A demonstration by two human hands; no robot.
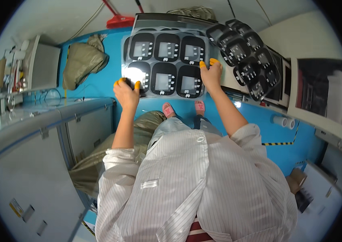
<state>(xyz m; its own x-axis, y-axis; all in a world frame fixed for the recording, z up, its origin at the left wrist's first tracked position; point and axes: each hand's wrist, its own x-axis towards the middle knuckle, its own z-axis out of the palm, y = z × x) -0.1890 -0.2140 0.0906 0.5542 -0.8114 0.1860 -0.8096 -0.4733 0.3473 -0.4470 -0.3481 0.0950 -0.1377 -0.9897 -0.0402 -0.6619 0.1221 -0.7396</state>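
Observation:
In front of me is a clear plastic sheet (152, 66) with rows of black rounded-square panels printed on it, each with a pale window and small white marks. My left hand (127, 94) grips its near left corner, with yellow-orange finger covers on the fingertips. My right hand (212, 76) grips the right edge, also wearing finger covers. A bright glare covers part of the panel beside my left hand. More panels show past the far edge, but I cannot tell whether they belong to another sheet underneath.
Similar black-panelled sheets (255, 60) lie at the right, on a pale machine or bench. A white cabinet-like machine (320, 88) stands farther right. Grey metal cabinets (25, 161) line the left. Olive cloth (83, 64) lies on the blue floor (116, 44), near a red dustpan (120, 21).

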